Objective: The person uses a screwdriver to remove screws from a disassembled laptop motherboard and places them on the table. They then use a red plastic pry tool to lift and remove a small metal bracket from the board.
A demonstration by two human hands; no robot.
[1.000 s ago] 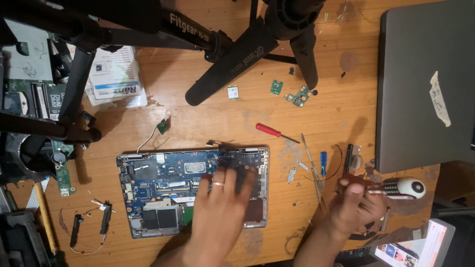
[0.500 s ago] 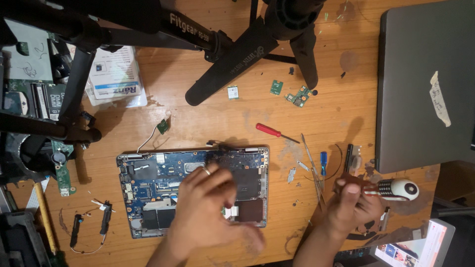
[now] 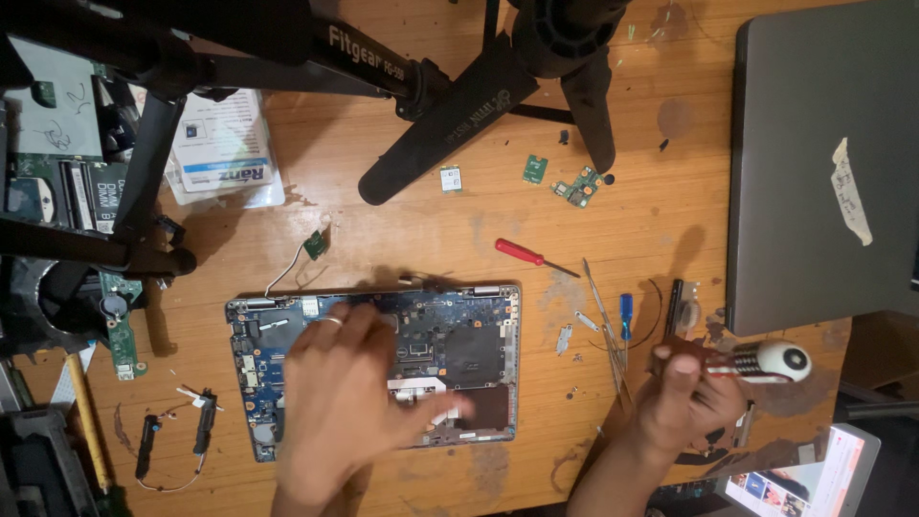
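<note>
An opened laptop base [image 3: 479,335] with its blue circuit board exposed lies on the wooden table. My left hand [image 3: 349,407] lies flat over its middle and left part, fingers spread, a ring on one finger, holding nothing. My right hand [image 3: 684,402] is to the right of the laptop base, closed around a screwdriver with a white and black handle [image 3: 771,362] that points right. A red-handled screwdriver [image 3: 525,255] lies on the table above the base.
A black tripod [image 3: 459,91] spans the top. A closed grey laptop [image 3: 823,163] sits at right. Small green boards [image 3: 574,184], tweezers [image 3: 603,311], a blue tool [image 3: 625,314], speaker parts [image 3: 172,445] and a phone screen [image 3: 795,479] lie around.
My left hand has slid leftward across the laptop base, uncovering its right part. My right hand with the screwdriver has stayed almost in place.
</note>
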